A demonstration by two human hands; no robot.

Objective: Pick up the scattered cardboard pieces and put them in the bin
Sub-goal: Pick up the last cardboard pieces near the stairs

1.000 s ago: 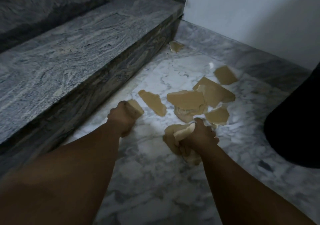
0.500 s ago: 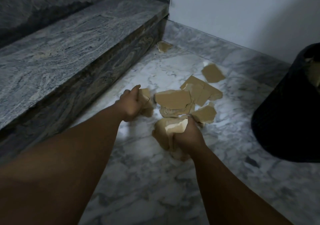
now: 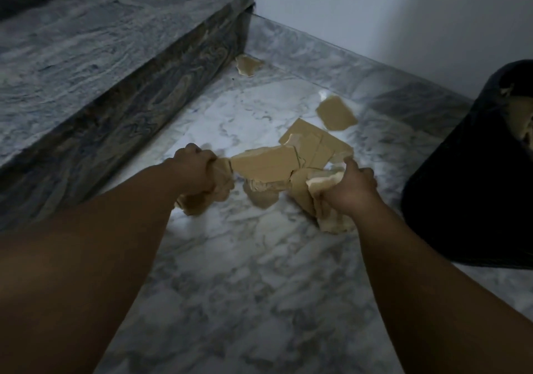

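Stage: gathering. Left hand (image 3: 199, 171) grips a cardboard wad (image 3: 199, 203); right hand (image 3: 350, 190) grips scraps (image 3: 323, 181) too, fingers curled. Pile (image 3: 265, 166) lies between them on the floor (image 3: 245, 287), central; two strays (image 3: 336, 114) toward the far edge. Bin (image 3: 467, 200) stands at the right edge. Next, probably: carry both handfuls over it, release.

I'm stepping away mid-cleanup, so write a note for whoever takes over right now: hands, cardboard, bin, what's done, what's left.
The left hand grips the left bunch of scraps, low over the floor.
The right hand grips the right bunch.
The pile lies between the hands. A loose piece lies beyond it, and a corner piece sits by the step.
The bin stands to the right.
Done: some cardboard shows inside it.
Left: bin both bunches, then the pile and the two strays.
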